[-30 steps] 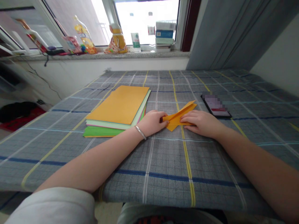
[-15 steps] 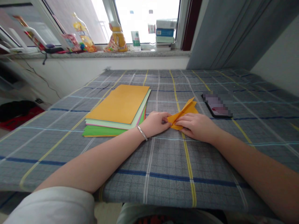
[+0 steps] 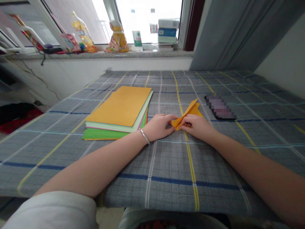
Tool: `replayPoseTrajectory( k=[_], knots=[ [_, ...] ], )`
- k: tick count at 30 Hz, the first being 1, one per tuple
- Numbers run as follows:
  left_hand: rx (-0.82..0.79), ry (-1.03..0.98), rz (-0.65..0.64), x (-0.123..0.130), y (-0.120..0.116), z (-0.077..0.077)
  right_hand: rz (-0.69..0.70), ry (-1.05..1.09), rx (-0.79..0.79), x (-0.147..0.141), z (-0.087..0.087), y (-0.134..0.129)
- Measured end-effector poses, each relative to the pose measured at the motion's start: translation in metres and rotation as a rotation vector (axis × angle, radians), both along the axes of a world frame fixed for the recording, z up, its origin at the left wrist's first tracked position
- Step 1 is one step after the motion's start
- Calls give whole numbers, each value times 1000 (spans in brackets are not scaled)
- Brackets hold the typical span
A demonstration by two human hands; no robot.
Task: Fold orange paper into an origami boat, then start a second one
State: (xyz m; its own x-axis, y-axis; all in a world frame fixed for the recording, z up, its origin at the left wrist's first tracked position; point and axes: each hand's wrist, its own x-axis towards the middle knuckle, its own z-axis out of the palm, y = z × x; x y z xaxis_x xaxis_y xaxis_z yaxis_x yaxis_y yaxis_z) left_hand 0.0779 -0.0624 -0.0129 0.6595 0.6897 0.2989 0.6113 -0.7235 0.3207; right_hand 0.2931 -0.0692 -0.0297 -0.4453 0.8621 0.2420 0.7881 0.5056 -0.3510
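Note:
Between my two hands is a folded piece of orange paper [image 3: 193, 107], with pointed flaps sticking up toward the far right. My left hand [image 3: 161, 126], a silver bangle on its wrist, pinches the paper's left end between thumb and fingers. Curled fingers of my right hand [image 3: 198, 126] grip the near side of the paper, close to the left fingertips, and cover part of the folds. Left of my hands lies a stack of coloured paper sheets [image 3: 120, 106], orange on top, with pale green, pink and green edges showing below.
A grey checked cloth [image 3: 171, 165] covers the table. Right of the paper lies a phone [image 3: 221, 108] with a blurred screen. On the windowsill [image 3: 147, 54] stand a juice bottle [image 3: 83, 31], a yellow bottle [image 3: 120, 36], a tube [image 3: 137, 39] and stacked boxes [image 3: 167, 31].
My right fingers have curled in from lying flatter over the paper and now pinch its near edge. My left hand keeps its hold. The view has shifted slightly.

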Motion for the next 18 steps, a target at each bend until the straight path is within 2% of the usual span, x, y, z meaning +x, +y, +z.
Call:
replayPoseTrajectory(
  k=[7,14,18],
  knots=[
    [-33,-17,19,0,-1,-2,-41,7,-51,-5,2,-1],
    [92,92,33,14,-2,-8,-30,26,-60,-7,4,-1],
    [104,103,51,16,-1,-11,-31,41,-56,-6,3,1]
  ],
)
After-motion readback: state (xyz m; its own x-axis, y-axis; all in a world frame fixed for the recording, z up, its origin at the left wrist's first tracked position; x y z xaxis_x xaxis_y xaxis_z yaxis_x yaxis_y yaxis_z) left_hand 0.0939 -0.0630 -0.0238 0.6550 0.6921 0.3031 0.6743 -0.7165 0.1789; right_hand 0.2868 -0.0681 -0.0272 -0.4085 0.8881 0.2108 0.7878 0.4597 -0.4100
